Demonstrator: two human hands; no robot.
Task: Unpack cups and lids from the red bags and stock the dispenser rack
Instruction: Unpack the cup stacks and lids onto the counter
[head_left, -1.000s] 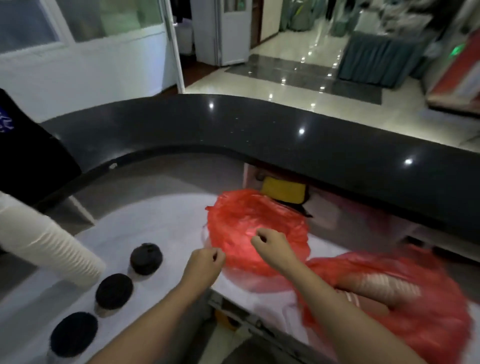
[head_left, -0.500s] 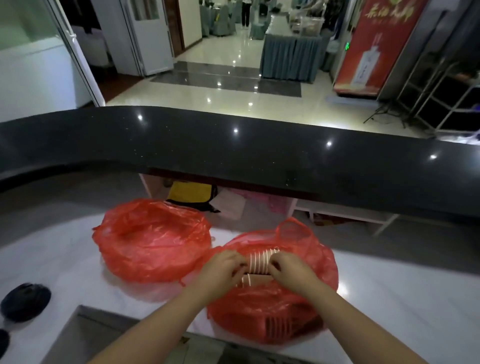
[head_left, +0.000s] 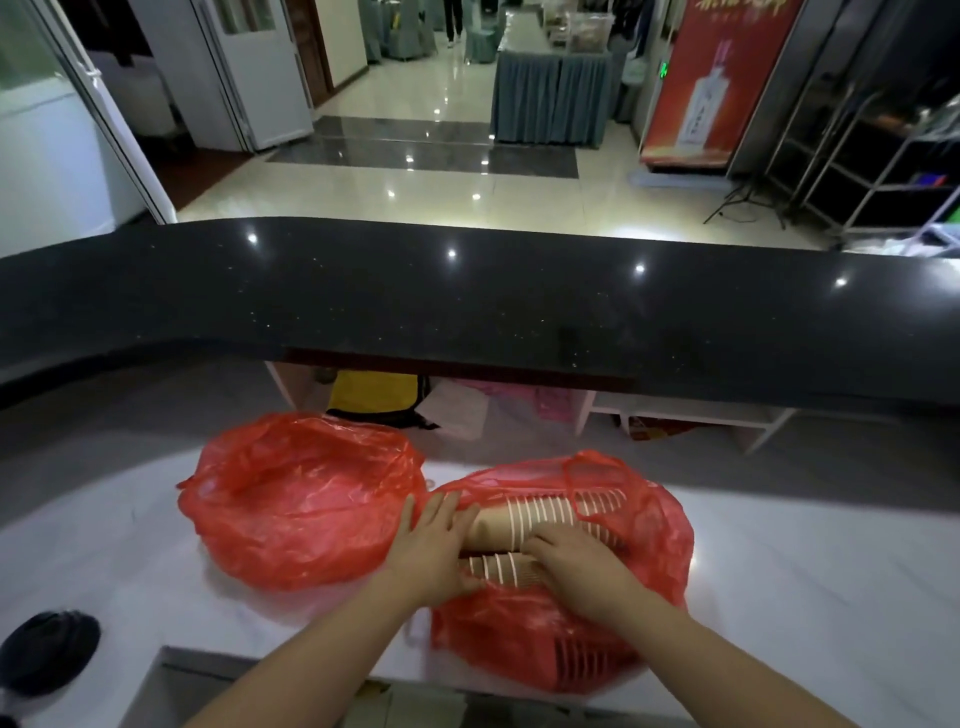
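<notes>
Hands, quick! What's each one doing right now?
Left hand: open, straight fingers resting on the upper cup stack in the right red bag.
Right hand: curled over the cup stacks; whether it grips cannot be told.

Two red bags sit side by side on the white table (head_left: 779, 561), the left red bag (head_left: 301, 499) open and the right red bag (head_left: 649, 525) holding stacks of paper cups (head_left: 540, 514), where the left hand (head_left: 434, 545) lies flat and the right hand (head_left: 576, 564) curls over them.
</notes>
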